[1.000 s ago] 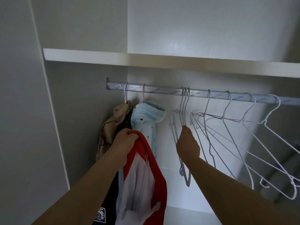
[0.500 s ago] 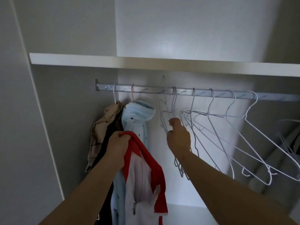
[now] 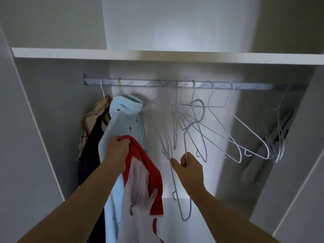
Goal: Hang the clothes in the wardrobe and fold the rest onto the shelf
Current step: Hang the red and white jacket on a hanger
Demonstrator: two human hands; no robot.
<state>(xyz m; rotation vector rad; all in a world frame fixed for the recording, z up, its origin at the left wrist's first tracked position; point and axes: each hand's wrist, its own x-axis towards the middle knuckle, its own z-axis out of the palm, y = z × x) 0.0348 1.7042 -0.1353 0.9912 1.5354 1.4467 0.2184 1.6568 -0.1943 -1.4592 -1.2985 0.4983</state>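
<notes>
My left hand point(image 3: 117, 151) grips the collar of a red and white garment point(image 3: 140, 186), which hangs down from it in front of the wardrobe. My right hand point(image 3: 188, 166) pinches a white wire hanger point(image 3: 185, 142) that is off the rail, hook uppermost. The metal rail point(image 3: 140, 83) runs across under the white shelf point(image 3: 122, 54). A light blue fleece point(image 3: 125, 118) and a beige and dark garment point(image 3: 94, 123) hang at the rail's left end.
Several empty white wire hangers point(image 3: 220, 123) hang on the rail to the right of my right hand, and a few more point(image 3: 277, 137) sway at the far right. Wardrobe side walls close in on both sides.
My right hand has lifted one wire hanger off the rail and brought it down and towards me. The other hangers swing. My left hand still holds the red and white garment.
</notes>
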